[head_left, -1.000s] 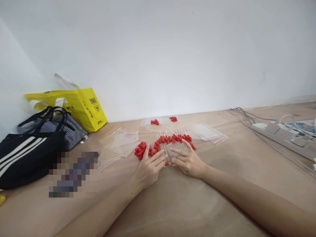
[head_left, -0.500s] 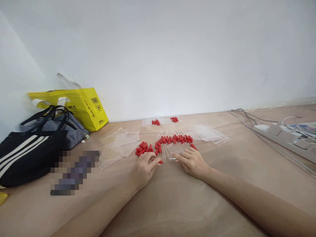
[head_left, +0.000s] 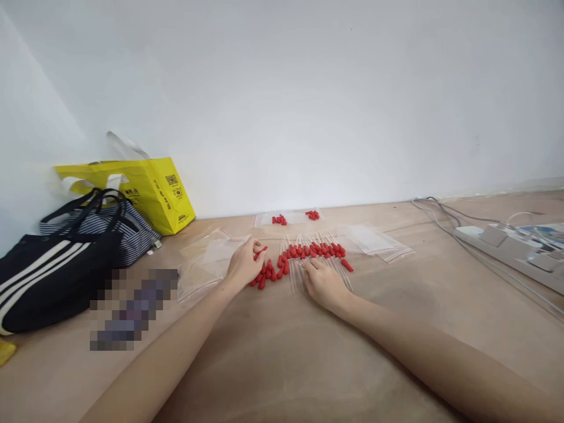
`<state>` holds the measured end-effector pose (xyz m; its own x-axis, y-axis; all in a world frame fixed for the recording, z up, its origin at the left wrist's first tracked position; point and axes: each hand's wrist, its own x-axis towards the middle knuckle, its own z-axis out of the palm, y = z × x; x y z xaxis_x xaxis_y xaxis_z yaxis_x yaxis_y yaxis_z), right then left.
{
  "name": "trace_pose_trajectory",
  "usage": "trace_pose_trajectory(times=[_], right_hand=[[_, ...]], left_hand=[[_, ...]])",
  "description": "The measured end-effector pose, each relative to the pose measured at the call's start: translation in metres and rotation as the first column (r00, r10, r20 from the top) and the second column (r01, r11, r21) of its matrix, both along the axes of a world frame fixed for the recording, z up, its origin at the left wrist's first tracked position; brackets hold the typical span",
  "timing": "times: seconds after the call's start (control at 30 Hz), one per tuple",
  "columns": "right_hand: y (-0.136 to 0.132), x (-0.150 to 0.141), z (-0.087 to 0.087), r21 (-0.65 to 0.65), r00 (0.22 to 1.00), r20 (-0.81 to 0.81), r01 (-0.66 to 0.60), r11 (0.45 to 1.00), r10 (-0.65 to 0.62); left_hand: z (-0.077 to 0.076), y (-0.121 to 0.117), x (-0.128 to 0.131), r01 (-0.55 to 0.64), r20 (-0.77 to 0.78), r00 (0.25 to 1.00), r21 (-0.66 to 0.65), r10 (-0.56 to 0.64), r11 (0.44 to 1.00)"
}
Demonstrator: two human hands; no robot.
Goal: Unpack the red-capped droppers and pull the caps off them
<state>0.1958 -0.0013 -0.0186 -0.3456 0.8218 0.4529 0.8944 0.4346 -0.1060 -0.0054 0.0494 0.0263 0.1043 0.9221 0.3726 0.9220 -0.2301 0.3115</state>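
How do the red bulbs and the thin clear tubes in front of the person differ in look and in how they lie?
The red bulbs are opaque and red; the clear tubes are see-through and colourless.
The red bulbs are short and swell at one end; the clear tubes are long, straight and slender.
Some red bulbs lie in a loose heap by the left hand, while the clear tubes lie side by side.
Both come in numbers and lie on the table.
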Motion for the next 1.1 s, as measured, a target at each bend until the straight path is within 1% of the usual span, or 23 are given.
trace_pose_trajectory(times=[0.1,0.2,0.3,0.4,0.53,0.63,0.73,0.83,0.93,1.03,1.1], right_hand=[[0.004,-0.007,0.002,0.051,0.997,0.054,0.052,0.997,-0.055],[0.005,-0.008,0.001,0.139,0.998,0.05,0.031,0.99,-0.039],[0.003,-0.007,0.0,0.181,0.999,0.044,0.015,0.983,-0.023],[0.001,-0.007,-0.001,0.186,0.999,0.044,0.016,0.982,-0.025],[-0.002,-0.007,0.0,0.183,0.999,0.036,0.019,0.983,-0.026],[-0.005,-0.005,0.001,0.167,0.999,0.015,0.027,0.986,-0.029],[-0.008,0.0,0.0,0.163,0.999,-0.015,0.036,0.986,-0.034],[-0.012,0.008,-0.001,0.192,0.999,-0.051,0.03,0.981,-0.02],[-0.015,0.021,-0.003,0.235,0.995,-0.099,0.022,0.972,0.001],[-0.02,0.036,-0.004,0.283,0.988,-0.148,0.006,0.959,0.037],[-0.024,0.046,-0.003,0.343,0.986,-0.159,0.001,0.939,0.057]], left_hand=[[0.002,0.009,0.0,-0.02,-0.047,0.999,-0.054,0.018,0.998],[0.003,0.011,0.004,-0.023,-0.093,0.996,-0.098,0.013,0.995],[0.005,0.01,0.015,-0.027,-0.119,0.993,-0.069,0.019,0.997],[0.006,0.012,0.033,0.001,-0.139,0.99,-0.036,-0.006,0.999],[0.002,0.02,0.059,0.053,-0.173,0.983,-0.037,-0.059,0.998],[-0.003,0.026,0.072,0.041,-0.198,0.979,-0.035,-0.047,0.999],[-0.005,0.029,0.078,0.009,-0.212,0.977,-0.032,-0.016,0.999],[-0.003,0.028,0.077,-0.028,-0.21,0.978,-0.025,0.022,0.999],[0.004,0.019,0.066,-0.032,-0.198,0.98,-0.002,0.031,0.999],[0.01,-0.003,0.047,0.016,-0.191,0.981,0.034,-0.009,0.999],[0.009,-0.022,0.034,0.092,-0.187,0.979,0.072,-0.077,0.993]])
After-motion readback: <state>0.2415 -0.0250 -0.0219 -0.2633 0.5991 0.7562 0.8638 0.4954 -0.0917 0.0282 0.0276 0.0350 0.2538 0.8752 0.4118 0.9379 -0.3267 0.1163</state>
